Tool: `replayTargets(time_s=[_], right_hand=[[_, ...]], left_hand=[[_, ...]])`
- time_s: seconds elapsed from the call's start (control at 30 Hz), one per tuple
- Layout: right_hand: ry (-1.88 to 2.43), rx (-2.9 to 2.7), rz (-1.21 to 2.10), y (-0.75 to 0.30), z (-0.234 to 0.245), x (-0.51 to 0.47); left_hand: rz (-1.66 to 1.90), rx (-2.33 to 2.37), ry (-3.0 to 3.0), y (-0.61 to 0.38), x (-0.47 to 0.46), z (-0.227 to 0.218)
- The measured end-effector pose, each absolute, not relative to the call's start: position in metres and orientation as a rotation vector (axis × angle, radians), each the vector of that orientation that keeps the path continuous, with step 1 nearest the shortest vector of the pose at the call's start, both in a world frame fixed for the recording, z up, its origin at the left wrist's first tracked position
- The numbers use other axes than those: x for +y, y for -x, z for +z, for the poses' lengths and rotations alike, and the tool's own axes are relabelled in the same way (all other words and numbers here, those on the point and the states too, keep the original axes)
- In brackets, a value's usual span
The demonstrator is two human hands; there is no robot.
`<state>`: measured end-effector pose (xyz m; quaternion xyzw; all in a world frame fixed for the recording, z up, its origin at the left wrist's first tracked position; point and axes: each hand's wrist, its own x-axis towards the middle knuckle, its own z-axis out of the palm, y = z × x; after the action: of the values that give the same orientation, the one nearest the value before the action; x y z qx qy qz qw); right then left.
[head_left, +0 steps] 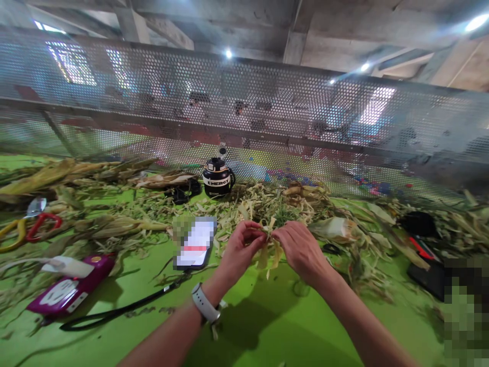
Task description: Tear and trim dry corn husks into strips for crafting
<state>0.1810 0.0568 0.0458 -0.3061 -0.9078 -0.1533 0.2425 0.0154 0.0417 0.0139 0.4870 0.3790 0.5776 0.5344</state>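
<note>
The right hand [300,250] and the left hand [240,250] meet over the green table [317,326], fingertips of each drawn into a pinch on the same pale husk strips [276,251]. A heap of shredded husk [263,196] spreads just beyond. The strips sit between the two hands, right of the left one and left of the right, neither clearly nearer. Their long axis runs roughly up and down the view, loose ends trailing below the pinch; fingers hide the exact grip point.
</note>
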Motion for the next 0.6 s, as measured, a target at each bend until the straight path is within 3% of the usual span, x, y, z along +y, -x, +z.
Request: replayTargets(time_s=[0.33, 0.6], right_hand=[[0.78, -2.514, -0.355, -0.185, 0.049, 0.059], [0.742, -2.495, -0.335, -0.186, 0.05, 0.059]], left_hand=[[1.477, 1.37, -2.056, -0.003, 0.04, 0.022], [1.215, 1.066, -1.842, -0.005, 0.044, 0.018]])
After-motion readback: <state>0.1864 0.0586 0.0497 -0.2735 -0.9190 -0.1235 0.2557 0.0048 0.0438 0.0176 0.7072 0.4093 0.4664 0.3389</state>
